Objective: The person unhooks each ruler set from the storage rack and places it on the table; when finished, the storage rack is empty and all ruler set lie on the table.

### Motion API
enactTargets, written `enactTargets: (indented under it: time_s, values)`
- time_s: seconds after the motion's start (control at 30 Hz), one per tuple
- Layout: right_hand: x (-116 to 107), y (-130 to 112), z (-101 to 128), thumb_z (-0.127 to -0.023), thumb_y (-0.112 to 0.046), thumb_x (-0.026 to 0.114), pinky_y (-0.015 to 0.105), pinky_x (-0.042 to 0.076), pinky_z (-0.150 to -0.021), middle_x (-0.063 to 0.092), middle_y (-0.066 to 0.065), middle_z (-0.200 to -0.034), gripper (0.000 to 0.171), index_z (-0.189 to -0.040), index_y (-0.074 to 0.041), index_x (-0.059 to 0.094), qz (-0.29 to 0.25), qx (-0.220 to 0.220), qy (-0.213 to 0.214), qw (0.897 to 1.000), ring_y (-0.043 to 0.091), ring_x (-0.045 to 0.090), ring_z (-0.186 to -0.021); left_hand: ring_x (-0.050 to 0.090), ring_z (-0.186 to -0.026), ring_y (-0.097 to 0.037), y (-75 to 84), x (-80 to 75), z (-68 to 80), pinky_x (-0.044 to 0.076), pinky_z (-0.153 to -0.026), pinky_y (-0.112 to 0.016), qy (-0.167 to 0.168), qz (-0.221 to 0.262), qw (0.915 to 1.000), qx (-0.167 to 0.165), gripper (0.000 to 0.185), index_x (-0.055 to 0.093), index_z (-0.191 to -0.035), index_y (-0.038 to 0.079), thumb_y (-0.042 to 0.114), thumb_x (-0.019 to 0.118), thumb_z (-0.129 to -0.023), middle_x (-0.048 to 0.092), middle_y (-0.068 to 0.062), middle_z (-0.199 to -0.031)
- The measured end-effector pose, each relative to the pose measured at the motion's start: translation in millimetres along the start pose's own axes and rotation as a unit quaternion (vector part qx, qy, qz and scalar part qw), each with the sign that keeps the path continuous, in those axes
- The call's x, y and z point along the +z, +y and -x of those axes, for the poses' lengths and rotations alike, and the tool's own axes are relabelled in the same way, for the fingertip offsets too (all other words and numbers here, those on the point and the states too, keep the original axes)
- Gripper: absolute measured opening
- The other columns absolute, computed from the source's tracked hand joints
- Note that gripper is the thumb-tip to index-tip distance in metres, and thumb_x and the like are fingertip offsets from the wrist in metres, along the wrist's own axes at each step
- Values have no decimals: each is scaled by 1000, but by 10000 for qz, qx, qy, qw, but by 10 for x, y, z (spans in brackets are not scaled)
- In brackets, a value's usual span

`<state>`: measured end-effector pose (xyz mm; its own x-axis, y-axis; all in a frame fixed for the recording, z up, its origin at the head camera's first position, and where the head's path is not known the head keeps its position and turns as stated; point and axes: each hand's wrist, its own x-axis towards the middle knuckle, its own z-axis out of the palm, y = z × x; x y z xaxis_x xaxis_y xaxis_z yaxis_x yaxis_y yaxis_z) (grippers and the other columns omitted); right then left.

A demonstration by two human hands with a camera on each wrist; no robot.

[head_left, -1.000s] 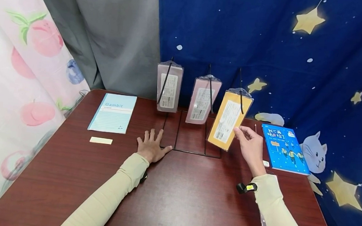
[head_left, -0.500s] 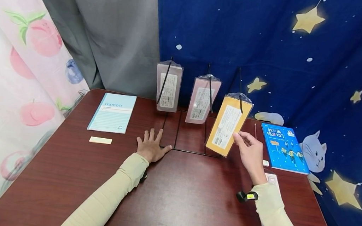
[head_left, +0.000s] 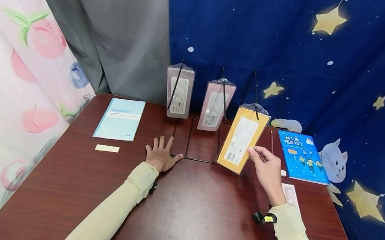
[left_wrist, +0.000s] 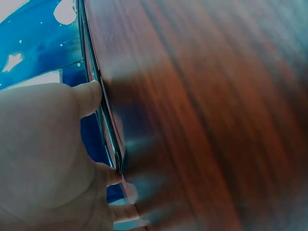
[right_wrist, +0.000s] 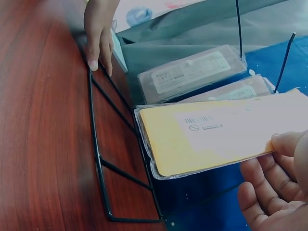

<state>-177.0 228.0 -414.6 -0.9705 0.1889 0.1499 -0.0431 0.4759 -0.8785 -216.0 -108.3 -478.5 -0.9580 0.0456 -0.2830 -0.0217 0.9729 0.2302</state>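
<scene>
My right hand (head_left: 267, 169) pinches the lower right edge of a yellow flat package (head_left: 244, 137) between thumb and fingers. The package is in a clear sleeve with a white barcode label. Its clear top tab overlaps the tip of the right black hook (head_left: 255, 89) in the head view. My left hand (head_left: 160, 157) rests spread on the table, fingers and thumb at the left front corner of the black wire rack's base (head_left: 201, 160). A grey package (head_left: 180, 92) and a pink package (head_left: 215, 108) hang from the rack's other two hooks.
A Gambit notebook (head_left: 119, 120) and a cream strip (head_left: 107, 148) lie at the left. To the right are a blue book (head_left: 303, 157), a pencil (head_left: 272, 141) and a small white block (head_left: 283, 173). Another package (head_left: 291, 195) lies partly under my right sleeve.
My right hand has drawn the yellow package forward and down, so its tab has moved to the hook's tip. The left hand has stayed put.
</scene>
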Motion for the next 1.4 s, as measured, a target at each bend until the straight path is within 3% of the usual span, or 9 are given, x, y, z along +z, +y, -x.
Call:
enactTargets:
  time_s: [0.23,0.5,0.93,1.17,1.27,1.4]
  values:
    - [-37,3,93,-99,-47,68,9,52,-82,78,13,-111,44,-121,-10,75,102,12,-77,9999,18,73,-93,13,-161,-45,10,0,-2,18,-122,-71,-5,-50,10000,0,86,14,-168,19,68,41,-103,15,-22,-173]
    - [-68,-9,164,-99,-44,69,12,54,-79,77,-6,-92,40,-118,-10,77,23,-49,-96,9999,11,70,-85,12,-161,-45,5,2,-12,17,-122,-72,-30,-24,10000,5,86,14,-168,18,67,41,-103,14,-22,-173]
    - [-100,-72,293,-99,-35,71,13,55,-79,79,13,-105,36,-121,-6,75,-95,-17,-240,9997,10,70,-84,11,-161,-45,8,0,-15,17,-122,-72,-34,-28,10000,-11,87,13,-168,18,68,40,-103,13,-23,-173]
    - [-127,-87,353,-99,-35,71,13,55,-78,79,6,-99,36,-119,-5,76,-55,-4,-242,9997,9,71,-82,12,-161,-44,8,-1,-10,18,-122,-71,-23,-33,10000,-8,86,14,-168,18,68,40,-103,14,-22,-173]
    - [-137,-81,367,-99,-36,71,14,56,-78,79,0,-97,36,-119,-6,76,3,22,-235,9997,15,72,-84,11,-161,-44,4,5,-20,17,-122,-71,-46,-33,10000,-14,87,13,-168,18,68,40,-103,13,-22,-173]
    - [-147,-83,382,-99,-36,71,15,56,-77,80,5,-99,35,-118,-7,76,86,-9,-224,9997,12,72,-82,11,-161,-44,6,-3,-14,17,-122,-71,-57,-41,10000,-13,86,12,-169,18,68,40,-103,13,-22,-173]
